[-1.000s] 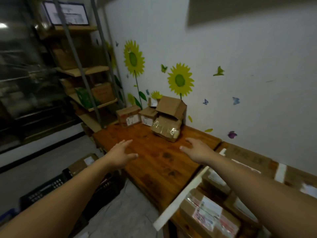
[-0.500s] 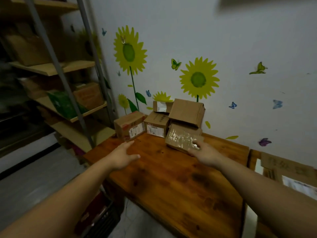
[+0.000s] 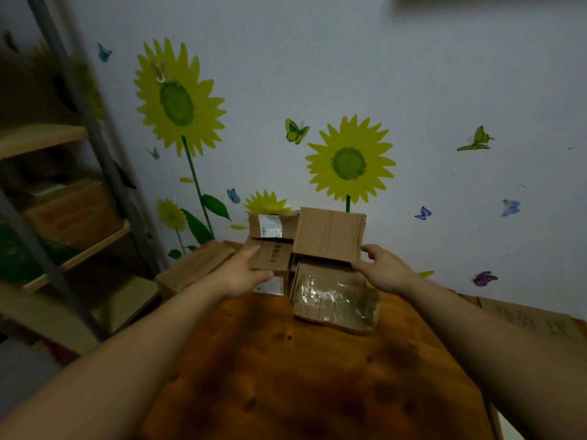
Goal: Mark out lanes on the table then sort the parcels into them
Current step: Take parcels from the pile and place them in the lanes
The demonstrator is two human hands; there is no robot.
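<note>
1. The left hand is bare, its back and thumb in plain view.
2. Behind that hand the left forearm is bare skin from the wrist to the lower left corner of the view, with no cloth on the stretch that shows.
3. The right hand is bare as well, with the knuckles and thumb visible.
4. Behind it the right forearm is uncovered from the wrist to the lower right edge.
5. Both forearms look broader the farther they lie from the hands, an effect of the wide lens.
6. The light is dim and the view is soft, so nails and fine marks cannot be made out.
</note>
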